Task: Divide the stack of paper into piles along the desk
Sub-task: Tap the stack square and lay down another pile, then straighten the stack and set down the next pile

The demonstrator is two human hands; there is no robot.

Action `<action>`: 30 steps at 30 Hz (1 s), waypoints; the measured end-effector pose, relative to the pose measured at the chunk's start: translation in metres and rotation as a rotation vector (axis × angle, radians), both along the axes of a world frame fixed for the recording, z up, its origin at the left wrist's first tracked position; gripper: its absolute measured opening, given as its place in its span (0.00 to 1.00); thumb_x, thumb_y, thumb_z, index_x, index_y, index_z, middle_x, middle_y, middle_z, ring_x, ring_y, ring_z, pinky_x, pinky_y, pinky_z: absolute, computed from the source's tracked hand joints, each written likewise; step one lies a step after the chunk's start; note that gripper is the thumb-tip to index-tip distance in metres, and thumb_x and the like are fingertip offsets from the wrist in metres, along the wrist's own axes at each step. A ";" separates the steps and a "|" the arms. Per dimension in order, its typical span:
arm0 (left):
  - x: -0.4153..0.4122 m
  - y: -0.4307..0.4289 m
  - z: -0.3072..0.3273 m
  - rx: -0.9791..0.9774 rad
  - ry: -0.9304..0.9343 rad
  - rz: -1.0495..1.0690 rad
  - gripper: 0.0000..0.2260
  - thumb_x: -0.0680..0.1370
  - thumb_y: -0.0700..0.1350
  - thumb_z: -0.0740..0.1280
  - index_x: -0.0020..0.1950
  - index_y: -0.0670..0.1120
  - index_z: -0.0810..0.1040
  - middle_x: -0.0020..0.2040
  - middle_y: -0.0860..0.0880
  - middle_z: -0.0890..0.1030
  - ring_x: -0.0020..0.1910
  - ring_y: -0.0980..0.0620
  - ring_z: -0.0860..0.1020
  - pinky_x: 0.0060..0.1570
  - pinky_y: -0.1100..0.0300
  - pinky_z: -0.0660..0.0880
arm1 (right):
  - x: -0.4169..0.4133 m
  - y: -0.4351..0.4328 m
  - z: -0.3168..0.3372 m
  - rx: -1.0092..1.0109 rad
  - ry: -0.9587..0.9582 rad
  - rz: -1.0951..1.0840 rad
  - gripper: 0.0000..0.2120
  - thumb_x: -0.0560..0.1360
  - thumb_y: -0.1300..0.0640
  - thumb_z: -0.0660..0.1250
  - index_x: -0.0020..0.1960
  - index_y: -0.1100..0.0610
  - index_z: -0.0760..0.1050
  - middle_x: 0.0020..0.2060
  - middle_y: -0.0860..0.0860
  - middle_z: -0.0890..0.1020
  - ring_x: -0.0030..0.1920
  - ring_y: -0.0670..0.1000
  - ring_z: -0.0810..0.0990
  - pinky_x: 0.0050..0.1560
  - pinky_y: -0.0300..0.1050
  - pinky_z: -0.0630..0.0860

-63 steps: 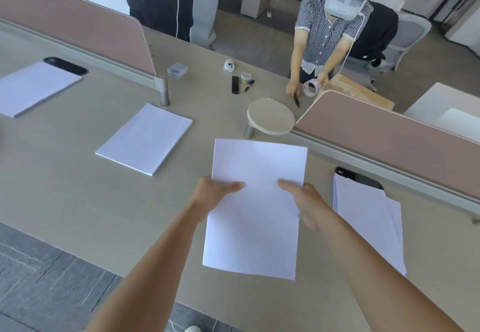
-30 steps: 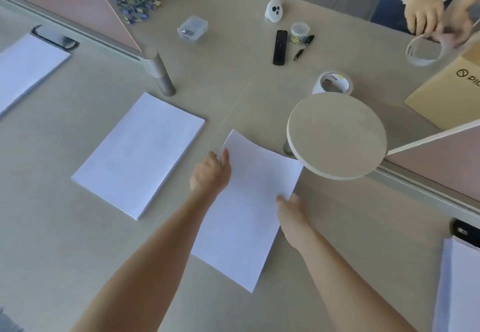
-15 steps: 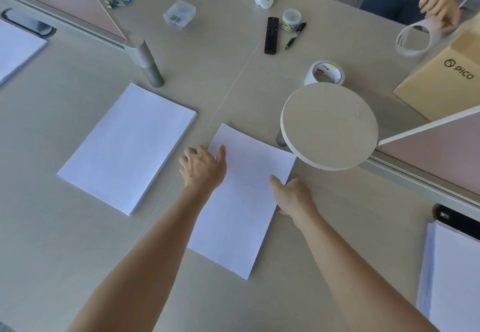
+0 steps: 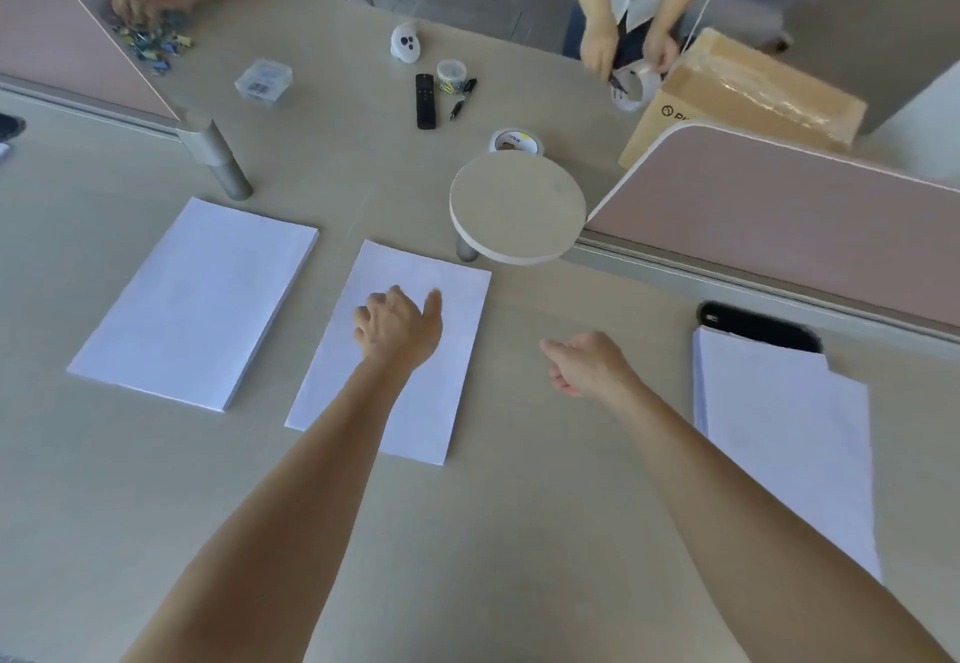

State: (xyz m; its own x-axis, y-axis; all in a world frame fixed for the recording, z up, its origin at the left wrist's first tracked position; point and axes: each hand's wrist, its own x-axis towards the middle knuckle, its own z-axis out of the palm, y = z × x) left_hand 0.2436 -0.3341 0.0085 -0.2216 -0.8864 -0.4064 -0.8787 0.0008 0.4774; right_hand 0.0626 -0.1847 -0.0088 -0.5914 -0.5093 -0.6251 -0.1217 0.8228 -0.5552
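- Currently on desk (image 4: pixel 519 532): three paper piles in a row, plus the edge of a fourth at far left.
- Left pile (image 4: pixel 197 299): thick, lying flat and angled, apart from the middle pile.
- Middle pile (image 4: pixel 452 309): thin, flat on the desk, top corner just beside the post of the round shelf (image 4: pixel 519 205).
- Right stack (image 4: pixel 789 444): below the pink divider (image 4: pixel 779 226), top edge touching a black slot (image 4: pixel 758 324), sheets slightly fanned.
- Left hand (image 4: pixel 397 327): palm down over the middle pile, fingers loosely curled, thumb out, gripping nothing; contact with the paper unclear.
- Right hand (image 4: pixel 587 363): over bare desk between middle pile and right stack, fingers curled in loosely, empty.
- Beyond the shelf: tape roll (image 4: pixel 517 142), black remote (image 4: pixel 425 101), pen (image 4: pixel 457 109), small jar (image 4: pixel 451 74), white gadget (image 4: pixel 405 41), clear plastic box (image 4: pixel 264 80), scattered clips (image 4: pixel 150 46).
- Far side: two other people; one with hands on the clips, the other with a tape ring (image 4: pixel 631 88) beside a cardboard box (image 4: pixel 743 96).
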 end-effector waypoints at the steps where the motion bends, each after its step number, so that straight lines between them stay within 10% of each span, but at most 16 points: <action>1: -0.007 0.006 0.006 0.005 0.010 -0.020 0.31 0.81 0.61 0.53 0.74 0.40 0.64 0.71 0.40 0.67 0.70 0.38 0.62 0.67 0.45 0.61 | -0.003 0.002 0.007 -0.011 -0.005 -0.014 0.21 0.61 0.37 0.65 0.26 0.56 0.75 0.28 0.56 0.81 0.37 0.60 0.85 0.50 0.63 0.82; 14: -0.109 0.191 0.041 0.213 0.147 -0.267 0.30 0.81 0.61 0.55 0.74 0.39 0.66 0.72 0.38 0.70 0.70 0.39 0.69 0.66 0.50 0.66 | -0.082 0.231 0.088 -0.127 0.025 -0.342 0.08 0.73 0.54 0.67 0.44 0.59 0.75 0.38 0.55 0.80 0.36 0.54 0.80 0.44 0.45 0.79; 18: -0.162 0.248 0.030 0.359 0.206 -0.215 0.25 0.80 0.60 0.57 0.45 0.38 0.77 0.46 0.39 0.79 0.46 0.42 0.78 0.52 0.51 0.74 | -0.140 0.300 0.065 -0.061 0.097 -0.382 0.11 0.66 0.47 0.66 0.39 0.55 0.73 0.34 0.54 0.75 0.35 0.55 0.75 0.40 0.48 0.72; 20: -0.184 0.270 0.019 0.400 0.218 -0.145 0.24 0.79 0.61 0.59 0.46 0.39 0.77 0.37 0.45 0.74 0.39 0.45 0.75 0.49 0.52 0.74 | -0.166 0.325 0.050 -0.023 0.113 -0.383 0.12 0.68 0.48 0.65 0.35 0.56 0.71 0.32 0.55 0.73 0.34 0.54 0.72 0.39 0.47 0.68; 23: -0.209 0.294 -0.002 0.433 0.196 -0.078 0.28 0.78 0.61 0.61 0.61 0.36 0.76 0.44 0.41 0.78 0.44 0.43 0.78 0.46 0.55 0.70 | -0.195 0.354 0.032 -0.002 0.108 -0.415 0.17 0.73 0.52 0.66 0.29 0.57 0.69 0.26 0.52 0.73 0.30 0.54 0.72 0.35 0.45 0.66; 27: -0.239 0.312 -0.024 0.444 0.211 0.017 0.19 0.78 0.59 0.64 0.43 0.43 0.73 0.47 0.44 0.74 0.43 0.45 0.74 0.46 0.56 0.70 | -0.223 0.372 -0.002 0.006 0.001 -0.470 0.16 0.73 0.47 0.67 0.36 0.60 0.73 0.29 0.53 0.76 0.32 0.55 0.76 0.34 0.43 0.70; 30: -0.254 0.316 -0.042 0.443 0.257 0.097 0.20 0.77 0.58 0.66 0.52 0.41 0.75 0.50 0.44 0.75 0.48 0.44 0.76 0.51 0.54 0.72 | -0.234 0.373 -0.025 -0.070 -0.156 -0.529 0.16 0.73 0.49 0.68 0.40 0.63 0.76 0.33 0.57 0.80 0.35 0.58 0.80 0.41 0.48 0.79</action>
